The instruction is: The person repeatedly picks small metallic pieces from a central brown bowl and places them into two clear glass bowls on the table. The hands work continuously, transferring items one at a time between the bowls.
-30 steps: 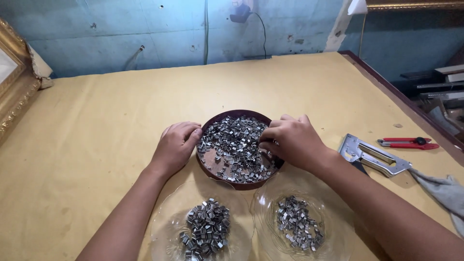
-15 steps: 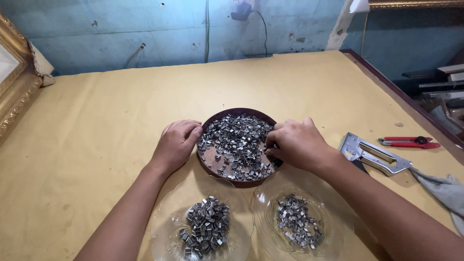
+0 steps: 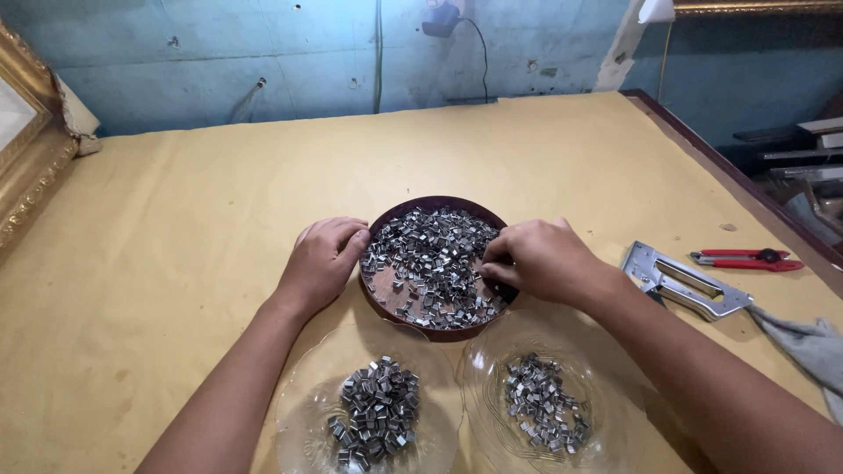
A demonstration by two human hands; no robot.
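The brown dish (image 3: 435,329) sat on the yellow-covered bench (image 3: 219,219), heaped with small metal clips (image 3: 430,254) that left only a patch of its floor bare at the near left. The right hand (image 3: 540,262) lay over the dish's right rim, its fingers (image 3: 499,263) curled down into the clips and pinched together as if on one or a few pieces, though what they gripped was too small to make out. The left hand (image 3: 323,262) rested against the dish's left rim, fingers loosely bent and grasping nothing, seemingly steadying it. Just nearer than the dish stood two clear glass plates, each holding its own smaller pile: the left plate (image 3: 303,412) below the dish's left half and the right plate (image 3: 606,439) below its right half. The step in hand looked like picking clips out of the mixed heap and sorting them by kind; it seemed well short of done, since the dish held far more than either plate. The next move would call for lifting the pinched pieces clear without dragging neighbours along, judging which kind they were, and carrying them to the matching plate. To the right of the dish lay a metal staple gun (image 3: 685,283), beyond it a red cutter (image 3: 746,260), and a grey rag (image 3: 812,347) at the bench's right edge. Far left of the dish a gilt frame (image 3: 31,175) leaned by the blue wall (image 3: 263,44).
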